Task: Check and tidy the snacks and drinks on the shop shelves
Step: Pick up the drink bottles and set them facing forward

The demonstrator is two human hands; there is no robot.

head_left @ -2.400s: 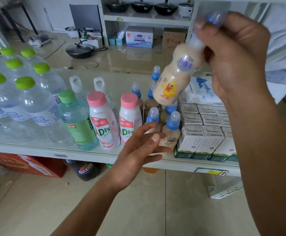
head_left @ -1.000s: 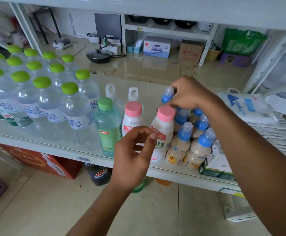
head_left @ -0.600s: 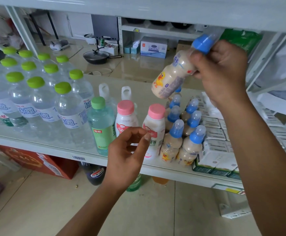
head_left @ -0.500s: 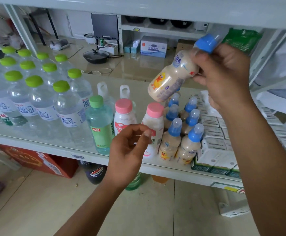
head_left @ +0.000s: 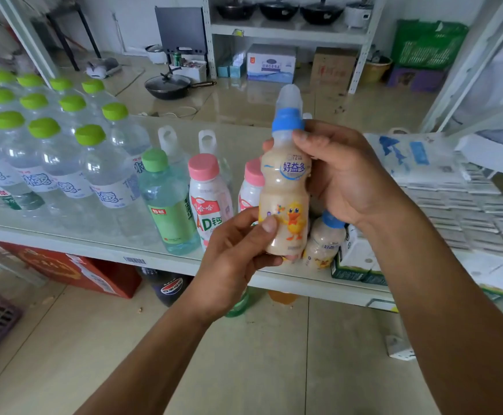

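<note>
Both hands are up in the middle of the frame, closed around one small milk drink bottle (head_left: 284, 187), which stands upright in the air in front of the glass shelf (head_left: 49, 236) and clear of it. It has a blue collar under a clear teat-shaped cap, and the yellow duck on its label faces the camera. The right hand (head_left: 349, 175) wraps the upper half from the right side, thumb pressed at the neck just under the blue collar, fingers gone behind the bottle. The left hand (head_left: 235, 256) grips the lower part, thumb on the label beside the duck, fingers curled under the base. Just behind and to the lower right, another blue-capped bottle (head_left: 323, 238) stands on the shelf beside a block of white cartons (head_left: 358, 259). Left of the hands, two pink-capped bottles (head_left: 210, 199) stand side by side, then a green bottle (head_left: 169, 205), then a crowd of water bottles (head_left: 64, 163) with lime caps filling the left of the frame. Under the shelf, lower left, sit a red box (head_left: 64, 271) and a dark soda bottle (head_left: 169, 289). At the top of the frame a frying pan (head_left: 169, 85) lies on the floor.
</note>
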